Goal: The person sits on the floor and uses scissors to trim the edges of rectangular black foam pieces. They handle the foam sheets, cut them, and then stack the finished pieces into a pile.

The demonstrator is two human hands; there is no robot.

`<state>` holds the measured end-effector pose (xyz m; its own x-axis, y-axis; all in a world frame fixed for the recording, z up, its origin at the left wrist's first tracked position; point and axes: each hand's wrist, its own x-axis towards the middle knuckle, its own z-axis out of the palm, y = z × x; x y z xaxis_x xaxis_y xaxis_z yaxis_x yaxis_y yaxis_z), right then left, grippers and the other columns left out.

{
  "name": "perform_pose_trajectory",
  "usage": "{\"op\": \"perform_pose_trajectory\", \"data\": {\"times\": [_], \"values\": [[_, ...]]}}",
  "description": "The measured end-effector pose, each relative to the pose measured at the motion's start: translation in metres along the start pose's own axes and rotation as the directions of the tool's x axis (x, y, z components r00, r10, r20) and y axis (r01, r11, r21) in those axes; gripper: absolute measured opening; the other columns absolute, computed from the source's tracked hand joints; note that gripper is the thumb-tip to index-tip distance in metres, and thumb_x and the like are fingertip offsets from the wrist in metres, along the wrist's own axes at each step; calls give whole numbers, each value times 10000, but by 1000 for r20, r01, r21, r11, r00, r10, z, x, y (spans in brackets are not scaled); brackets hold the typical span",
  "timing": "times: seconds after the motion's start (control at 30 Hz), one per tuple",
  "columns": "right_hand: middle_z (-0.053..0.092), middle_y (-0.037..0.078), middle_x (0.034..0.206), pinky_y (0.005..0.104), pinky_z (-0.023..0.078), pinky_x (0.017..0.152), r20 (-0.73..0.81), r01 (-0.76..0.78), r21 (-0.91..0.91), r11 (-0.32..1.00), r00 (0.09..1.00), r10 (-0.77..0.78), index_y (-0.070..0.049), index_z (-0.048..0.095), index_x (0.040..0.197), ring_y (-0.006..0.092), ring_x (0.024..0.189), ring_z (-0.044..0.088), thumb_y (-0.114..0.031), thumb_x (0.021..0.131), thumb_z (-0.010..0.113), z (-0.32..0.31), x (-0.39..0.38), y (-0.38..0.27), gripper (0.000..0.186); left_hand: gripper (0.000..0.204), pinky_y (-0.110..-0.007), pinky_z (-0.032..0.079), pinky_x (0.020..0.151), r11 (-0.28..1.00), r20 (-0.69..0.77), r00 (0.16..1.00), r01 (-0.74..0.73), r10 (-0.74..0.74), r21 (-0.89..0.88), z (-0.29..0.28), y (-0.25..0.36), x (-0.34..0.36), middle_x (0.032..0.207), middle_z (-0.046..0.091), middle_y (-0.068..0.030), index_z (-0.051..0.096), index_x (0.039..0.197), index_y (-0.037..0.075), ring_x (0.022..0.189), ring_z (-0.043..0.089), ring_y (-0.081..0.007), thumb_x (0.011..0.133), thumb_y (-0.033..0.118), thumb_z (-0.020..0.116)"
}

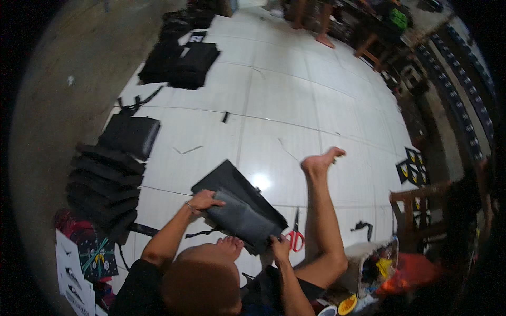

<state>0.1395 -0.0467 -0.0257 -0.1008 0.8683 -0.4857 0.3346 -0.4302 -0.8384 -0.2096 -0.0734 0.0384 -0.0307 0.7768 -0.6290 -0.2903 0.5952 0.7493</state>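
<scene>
A flat black bag (247, 217), seemingly unfinished, lies slanted on the floor in front of me, its glossier dark panel on top. At its upper left edge, my left hand (204, 200) grips it with the thumb laid over the panel. My right hand (280, 246) has its fingers closed on the lower right corner. A thin black strap (200, 233) trails from the near side. Scissors with red handles (296, 239) lie just right of my right hand, between the bag and my leg.
Stacks of black bag pieces (103, 184) line the left side, with another pile (179, 66) farther back. My bent right leg (322, 210) stretches along the right. A wooden stool (416, 197) and an open sack (377, 268) stand at the right. Another person's foot (326, 40) shows far back.
</scene>
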Motion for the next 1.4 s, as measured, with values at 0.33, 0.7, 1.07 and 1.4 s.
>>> {"op": "perform_pose_trajectory", "data": {"times": [0.33,0.7,1.07,1.4], "values": [[682,102,950,260,465,715,142,173,-207,963,979,-145,51,614,1140,117,807,587,-16,845,542,9,39,-37,310,329,-286,509,835,907,-176,960,-267,219,-325,0,-9,-72,1059,643,-99,573,1118,-52,928,617,-153,808,-5,673],[684,185,843,378,522,734,481,496,-348,795,823,-303,-13,629,1124,281,765,667,-142,866,549,114,124,-116,298,428,-348,464,948,803,-505,784,-536,360,-260,-17,32,-161,1183,588,-147,485,1239,-49,1049,589,-239,838,19,619],[662,198,859,385,530,692,-53,251,-175,952,963,-263,75,580,1115,293,741,658,-174,859,566,-69,101,-52,357,373,-333,454,945,765,-206,971,-223,120,-604,87,-27,-28,1171,582,-101,501,1228,-12,1054,572,-199,870,14,604],[476,256,1175,478,466,882,-164,-31,-828,560,968,-189,11,455,1163,429,1038,539,-343,702,763,-75,19,-49,658,336,-368,522,799,888,-204,979,-84,-11,-452,94,-58,-1,1092,607,-130,532,1179,-18,929,612,-233,865,56,624]]}}
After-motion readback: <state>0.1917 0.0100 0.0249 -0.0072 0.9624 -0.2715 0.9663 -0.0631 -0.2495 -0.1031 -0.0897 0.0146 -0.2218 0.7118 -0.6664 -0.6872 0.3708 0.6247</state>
